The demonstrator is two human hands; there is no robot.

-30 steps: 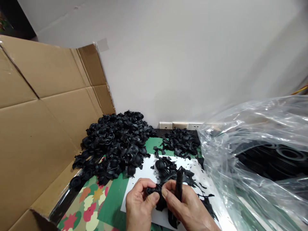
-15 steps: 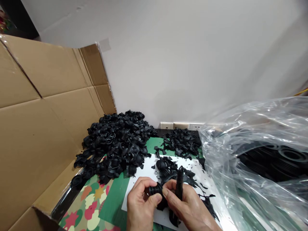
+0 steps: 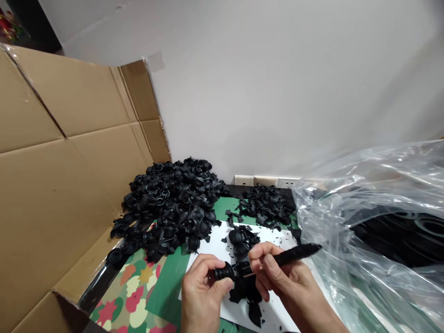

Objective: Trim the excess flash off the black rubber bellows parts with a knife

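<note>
My left hand (image 3: pixel 204 289) pinches a ribbed black rubber bellows (image 3: pixel 224 272) between thumb and fingers. Just to its right, my right hand (image 3: pixel 277 273) is closed around a pen-like black tool (image 3: pixel 298 253). The tool's thick handle sticks out to the right, and its thin end points left toward the bellows; whether they touch I cannot tell. Below and behind both hands, black rubber scraps (image 3: pixel 246 289) lie on a white sheet (image 3: pixel 215 243).
A large heap of black ribbed rubber parts (image 3: pixel 173 199) lies at the back left, beside a cardboard box (image 3: pixel 93 171). Behind the sheet is a smaller pile of black scraps (image 3: pixel 267 203). On the right stands a clear plastic bag (image 3: pixel 322 222) holding black ribbed parts.
The tool has swung from upright to nearly level, its thin end now pointing at the bellows. My right hand has moved slightly up and right; my left hand has stayed almost in place.
</note>
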